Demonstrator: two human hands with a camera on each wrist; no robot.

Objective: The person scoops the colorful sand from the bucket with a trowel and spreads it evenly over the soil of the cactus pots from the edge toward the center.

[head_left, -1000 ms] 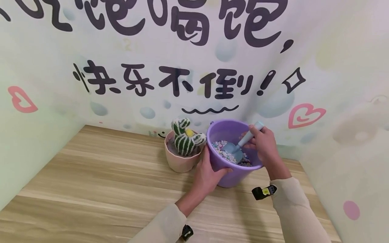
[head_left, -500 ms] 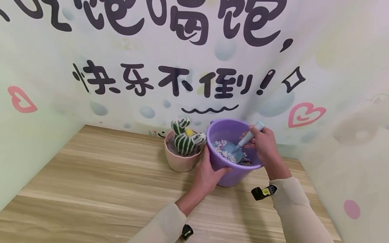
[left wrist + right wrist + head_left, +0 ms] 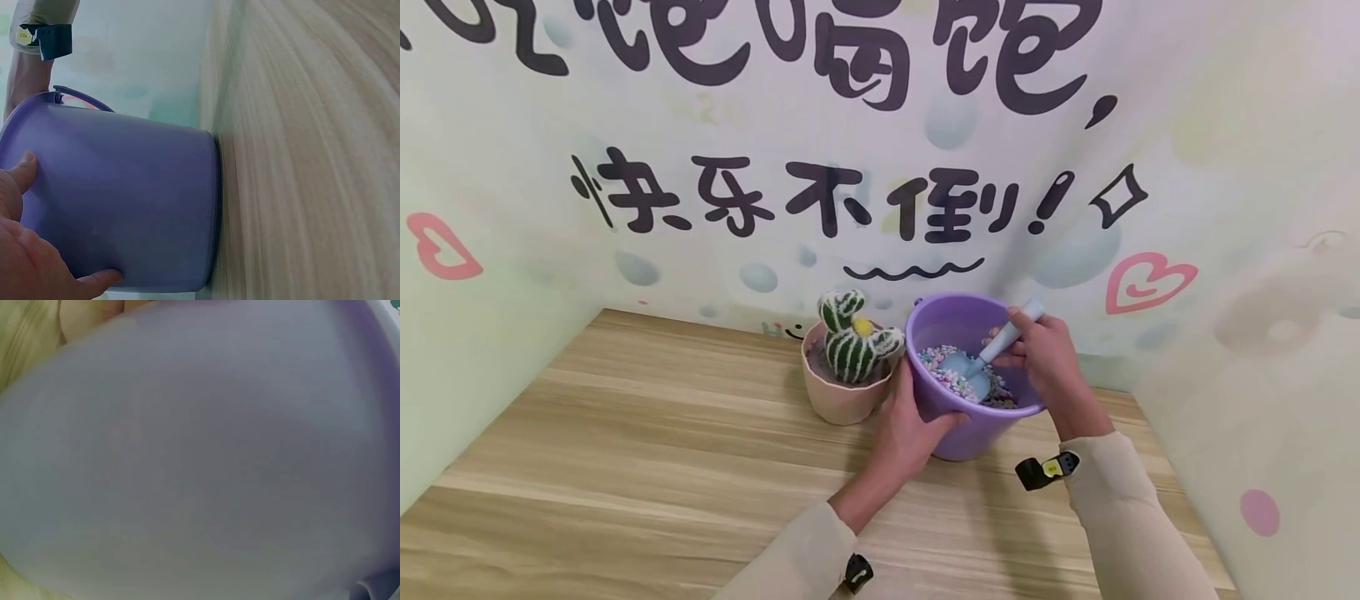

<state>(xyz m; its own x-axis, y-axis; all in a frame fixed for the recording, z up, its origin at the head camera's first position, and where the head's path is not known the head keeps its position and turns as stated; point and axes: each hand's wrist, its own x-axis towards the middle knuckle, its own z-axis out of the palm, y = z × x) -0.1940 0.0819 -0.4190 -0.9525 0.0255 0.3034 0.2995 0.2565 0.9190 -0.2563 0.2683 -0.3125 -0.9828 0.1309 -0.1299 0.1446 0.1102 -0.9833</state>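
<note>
Both forearms reach forward over the wooden table (image 3: pixel 625 433). The left hand (image 3: pixel 910 425) clasps the near wall of the purple bucket (image 3: pixel 958 437) – thumb at the rim. The right hand (image 3: pixel 1045 362) grips the blue scoop (image 3: pixel 981 362), blade in the coloured pebbles (image 3: pixel 943 367). The bucket stands near the back wall, touching the cactus pot (image 3: pixel 842 400); open tabletop lies to the left.
</note>
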